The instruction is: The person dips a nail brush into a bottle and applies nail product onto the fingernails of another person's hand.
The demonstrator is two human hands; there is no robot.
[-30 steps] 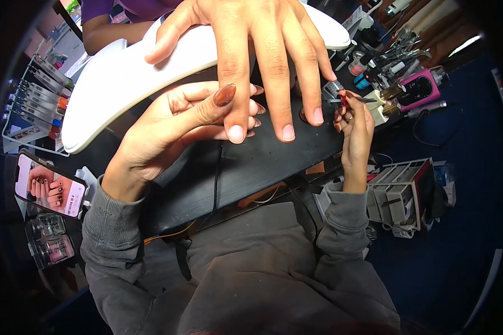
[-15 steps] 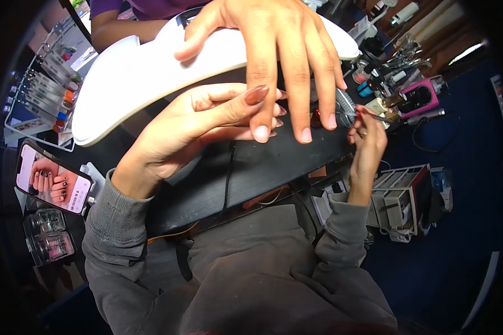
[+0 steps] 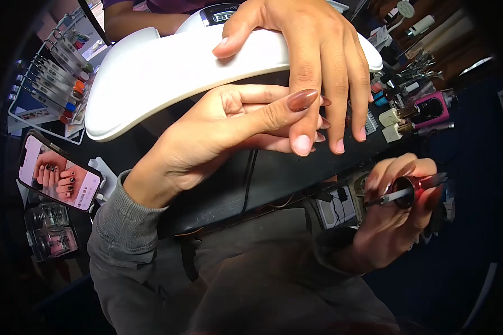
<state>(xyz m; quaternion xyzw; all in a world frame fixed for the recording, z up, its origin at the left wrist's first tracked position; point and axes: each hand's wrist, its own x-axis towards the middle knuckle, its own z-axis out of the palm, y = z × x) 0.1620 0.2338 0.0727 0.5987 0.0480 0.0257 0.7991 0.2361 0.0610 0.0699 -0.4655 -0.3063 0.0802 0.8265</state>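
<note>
My left hand (image 3: 207,134) is closed around the index finger (image 3: 304,100) of another person's hand, with my thumb on top and my fingers underneath. That person's hand (image 3: 318,39) lies palm down over the white nail lamp (image 3: 162,70), its fingers reaching past the near edge. Lower right, my right hand (image 3: 388,223) grips a nail polish brush (image 3: 398,195) by its dark red cap. A pale stem sticks out of the cap to the left and ends in a dark tip. The brush is apart from the other person's fingers.
On the left, a phone (image 3: 60,173) shows a picture of painted nails, above glitter jars (image 3: 58,237). A rack of nail swatches (image 3: 56,84) stands farther back. At the right are small bottles (image 3: 392,132) and a pink device (image 3: 432,109) on the dark table (image 3: 218,184).
My right hand has come from the table's right side toward me, bringing the nail polish brush into clear view. My left hand still holds the finger; the view has shifted slightly.
</note>
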